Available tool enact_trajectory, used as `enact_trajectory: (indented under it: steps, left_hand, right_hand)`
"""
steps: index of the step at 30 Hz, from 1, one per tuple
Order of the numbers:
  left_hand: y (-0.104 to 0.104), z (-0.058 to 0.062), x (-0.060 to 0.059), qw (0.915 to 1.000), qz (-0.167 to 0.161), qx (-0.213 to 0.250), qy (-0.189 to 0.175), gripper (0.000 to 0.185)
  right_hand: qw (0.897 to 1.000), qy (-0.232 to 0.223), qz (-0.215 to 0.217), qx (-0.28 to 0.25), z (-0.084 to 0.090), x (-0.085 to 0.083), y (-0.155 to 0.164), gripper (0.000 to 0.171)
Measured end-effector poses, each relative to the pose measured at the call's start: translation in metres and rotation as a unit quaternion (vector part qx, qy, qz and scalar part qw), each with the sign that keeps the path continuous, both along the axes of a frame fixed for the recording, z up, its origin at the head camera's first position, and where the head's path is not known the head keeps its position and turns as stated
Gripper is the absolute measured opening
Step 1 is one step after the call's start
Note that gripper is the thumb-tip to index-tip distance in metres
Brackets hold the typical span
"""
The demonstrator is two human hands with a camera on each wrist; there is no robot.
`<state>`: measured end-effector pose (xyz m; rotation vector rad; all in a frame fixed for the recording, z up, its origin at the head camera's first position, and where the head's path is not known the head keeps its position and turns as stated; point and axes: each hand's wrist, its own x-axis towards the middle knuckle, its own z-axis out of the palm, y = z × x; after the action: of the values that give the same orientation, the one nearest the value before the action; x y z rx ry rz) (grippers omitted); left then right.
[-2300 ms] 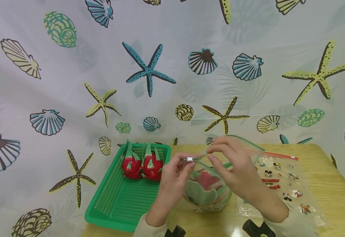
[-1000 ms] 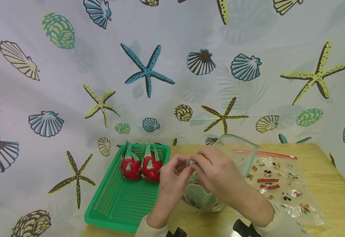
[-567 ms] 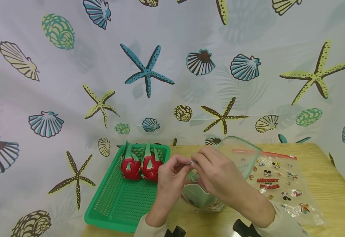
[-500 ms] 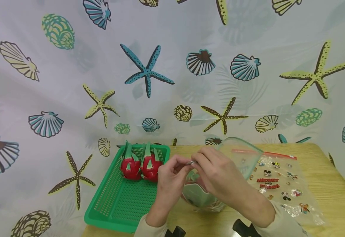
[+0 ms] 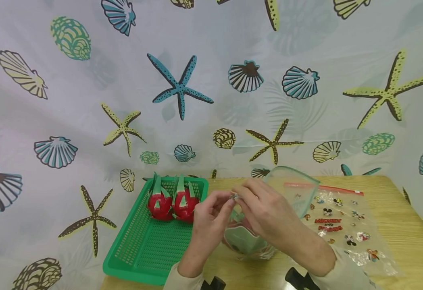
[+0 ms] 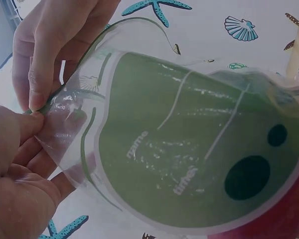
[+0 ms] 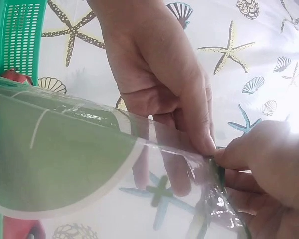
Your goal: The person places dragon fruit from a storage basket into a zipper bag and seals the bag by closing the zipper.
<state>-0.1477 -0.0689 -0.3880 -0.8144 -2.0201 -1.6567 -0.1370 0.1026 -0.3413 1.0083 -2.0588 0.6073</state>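
Observation:
A clear zip bag (image 5: 245, 239) with a green printed panel and a green rim stands upright on the table. Its panel (image 6: 199, 144) carries the words "name" and "time". Something red (image 6: 284, 214) shows at the bag, with a red dragon fruit shape inside. My left hand (image 5: 211, 221) pinches the left corner of the bag's rim between thumb and forefinger. My right hand (image 5: 269, 209) meets it there, thumb and forefinger pinching the same corner. A small pale slider (image 5: 234, 196) is mostly covered by the fingertips. The rim's right side stands apart, raised behind my right hand.
Left of the bag is a green plastic basket (image 5: 138, 257), with two red dragon fruits (image 5: 160, 206) with green leaves at its far end. A flat clear bag (image 5: 356, 213) with a red zip and cartoon prints lies to the right. A shell-and-starfish curtain (image 5: 211, 80) hangs behind the table.
Over about two seconds my right hand has moved left along the rim to the left hand's corner, covering most of the white slider. In the last half second only the fingers have shifted slightly.

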Motion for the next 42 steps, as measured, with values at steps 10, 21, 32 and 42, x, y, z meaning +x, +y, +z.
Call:
enact_trajectory:
  steps: [10, 21, 32, 42]
  left_hand:
    - [-0.002, -0.005, -0.002, 0.999, 0.014, 0.036, 0.02, 0.012]
    - [-0.008, -0.005, -0.002, 0.9956, 0.025, 0.077, -0.048, 0.015]
    - [-0.016, -0.009, -0.004, 0.987, 0.047, 0.118, -0.099, 0.015]
    - [-0.023, -0.011, -0.005, 0.9834, 0.061, 0.124, -0.118, 0.019]
  right_hand:
    - [0.999, 0.018, -0.024, 0.011, -0.004, -0.003, 0.005, 0.015]
    - [0.998, 0.036, -0.042, 0.008, -0.01, -0.01, 0.018, 0.021]
    - [0.997, 0.033, -0.071, 0.0, -0.018, -0.013, 0.035, 0.02]
    - [0.996, -0.004, -0.085, 0.002, -0.025, -0.013, 0.05, 0.021]
